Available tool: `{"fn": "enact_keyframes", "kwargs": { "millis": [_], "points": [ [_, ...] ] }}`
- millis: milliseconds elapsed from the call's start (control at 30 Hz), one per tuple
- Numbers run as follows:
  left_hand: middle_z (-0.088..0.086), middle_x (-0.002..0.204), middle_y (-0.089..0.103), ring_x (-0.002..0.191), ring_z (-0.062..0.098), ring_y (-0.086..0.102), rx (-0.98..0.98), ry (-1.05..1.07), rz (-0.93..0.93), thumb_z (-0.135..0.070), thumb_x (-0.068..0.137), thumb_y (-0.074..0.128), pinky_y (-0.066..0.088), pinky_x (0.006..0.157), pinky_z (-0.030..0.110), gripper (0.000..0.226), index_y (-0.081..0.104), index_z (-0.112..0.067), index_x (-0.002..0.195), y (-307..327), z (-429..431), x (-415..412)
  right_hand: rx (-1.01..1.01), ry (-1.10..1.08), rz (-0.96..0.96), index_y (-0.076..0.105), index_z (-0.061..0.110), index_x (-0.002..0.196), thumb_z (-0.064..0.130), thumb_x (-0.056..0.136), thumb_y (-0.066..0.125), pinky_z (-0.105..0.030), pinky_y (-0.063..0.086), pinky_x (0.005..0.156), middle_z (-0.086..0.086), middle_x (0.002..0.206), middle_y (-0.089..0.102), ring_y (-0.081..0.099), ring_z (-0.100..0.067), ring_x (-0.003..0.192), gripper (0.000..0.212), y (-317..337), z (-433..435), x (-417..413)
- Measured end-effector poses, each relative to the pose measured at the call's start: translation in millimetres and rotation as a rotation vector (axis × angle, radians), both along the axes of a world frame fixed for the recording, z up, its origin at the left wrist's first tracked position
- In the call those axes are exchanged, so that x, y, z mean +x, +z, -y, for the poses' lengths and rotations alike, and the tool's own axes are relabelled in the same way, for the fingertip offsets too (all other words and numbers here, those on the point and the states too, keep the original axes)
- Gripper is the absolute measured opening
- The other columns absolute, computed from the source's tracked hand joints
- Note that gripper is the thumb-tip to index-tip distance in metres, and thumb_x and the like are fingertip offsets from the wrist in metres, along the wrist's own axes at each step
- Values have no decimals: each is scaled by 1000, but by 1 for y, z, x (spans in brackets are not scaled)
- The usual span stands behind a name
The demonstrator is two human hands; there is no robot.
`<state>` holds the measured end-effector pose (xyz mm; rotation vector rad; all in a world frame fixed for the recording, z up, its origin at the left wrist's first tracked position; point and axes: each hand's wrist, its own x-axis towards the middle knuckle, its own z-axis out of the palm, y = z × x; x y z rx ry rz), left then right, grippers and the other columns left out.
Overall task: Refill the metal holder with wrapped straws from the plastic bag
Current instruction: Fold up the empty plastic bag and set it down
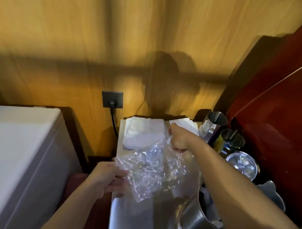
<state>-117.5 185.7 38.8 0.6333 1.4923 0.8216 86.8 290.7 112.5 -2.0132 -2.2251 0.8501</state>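
A white appliance top (0, 149) is seen at the far left, with a dark wall socket (112, 99) and its plugged-in cable above and beside it. The left hand (108, 177) is closed on the near corner of a crumpled clear plastic bag (153, 168), which is held above a steel counter (127, 226). Folded white cloths (142, 135) are laid behind the bag. The bag's far edge is pinched by the right hand (178, 140), fingers curled shut. Whether straws are inside cannot be told. Further right, a handled steel pitcher (197, 228) is partly hidden under the right forearm, and steel jugs (214, 125) are grouped beside a red machine (285, 117).
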Motion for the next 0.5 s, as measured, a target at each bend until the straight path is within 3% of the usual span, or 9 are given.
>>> {"fn": "enact_keyframes", "kwargs": {
  "millis": [100, 167, 267, 367, 433, 500],
  "points": [
    [14, 59, 61, 40, 19, 58, -119, 129, 182, 11, 79, 61, 56, 45, 31, 10, 57, 2, 80, -17, 6, 19, 79, 30, 57, 36, 4, 132, -1, 89, 48, -33, 46, 80, -18, 123, 52, 53, -28, 99, 45, -13, -18, -12],
    [18, 65, 61, 40, 20, 61, -221, 226, 300, 11, 81, 59, 55, 41, 27, 7, 59, 5, 79, -30, 14, 34, 61, 56, 36, 37, 2, 131, 0, 92, 45, -34, 42, 92, -18, 134, 46, 50, -32, 113, 40, -28, -29, -24],
    [19, 54, 59, 37, 25, 57, -328, 312, 443, 7, 81, 57, 53, 39, 29, 17, 57, 3, 65, -44, 28, 53, 17, 144, -17, 48, 2, 121, -1, 91, 46, -32, 41, 86, -20, 126, 52, 51, -33, 110, 31, -49, -38, -43],
    [17, 44, 60, 52, 30, 58, -420, 226, 496, -5, 83, 56, 51, 55, 37, 22, 60, 2, 62, -46, 42, 66, -37, 257, -46, 55, 1, 114, -1, 88, 50, -32, 40, 84, -19, 123, 55, 52, -34, 109, 26, -65, -41, -59],
    [11, 41, 54, 43, 26, 56, -500, 87, 570, -17, 84, 57, 48, 44, 30, 25, 56, 0, 65, -42, 49, 68, -80, 326, -62, 59, 3, 109, -1, 85, 53, -35, 43, 85, -18, 119, 58, 54, -33, 104, 25, -74, -41, -67],
    [2, 41, 45, 34, 17, 44, -521, -87, 540, -28, 72, 70, 33, 35, 18, 32, 52, -9, 53, -33, 53, 63, -147, 375, -45, 60, 6, 107, -7, 81, 54, -36, 45, 79, -17, 115, 59, 55, -32, 100, 30, -80, -42, -70]
  ]
}}
